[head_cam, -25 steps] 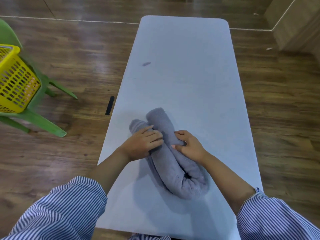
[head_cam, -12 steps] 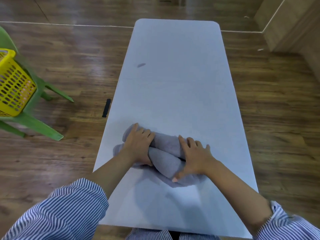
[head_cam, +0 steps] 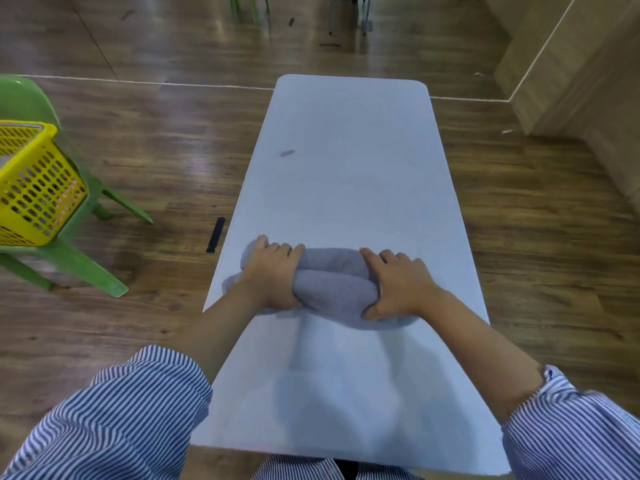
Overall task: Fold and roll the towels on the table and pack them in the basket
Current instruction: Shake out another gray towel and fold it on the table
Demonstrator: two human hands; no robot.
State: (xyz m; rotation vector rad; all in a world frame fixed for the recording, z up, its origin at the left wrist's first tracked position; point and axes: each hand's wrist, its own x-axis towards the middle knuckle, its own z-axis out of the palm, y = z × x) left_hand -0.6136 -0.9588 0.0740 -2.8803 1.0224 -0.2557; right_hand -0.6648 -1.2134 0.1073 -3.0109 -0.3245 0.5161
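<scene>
Turned crosswise now, towel lies under both hands' fingers.

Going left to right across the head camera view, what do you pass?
Yellow basket on the green chair → black strip on the floor → left hand → grey rolled towel → right hand

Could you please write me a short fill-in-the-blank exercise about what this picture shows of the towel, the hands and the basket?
1. The grey towel lies rolled on the ____ table.
2. The left hand and the right hand both rest on the ____.
3. The yellow basket sits on a ____ chair.
4. The basket stands to the person's ____.

Missing words: white; towel; green; left
</scene>
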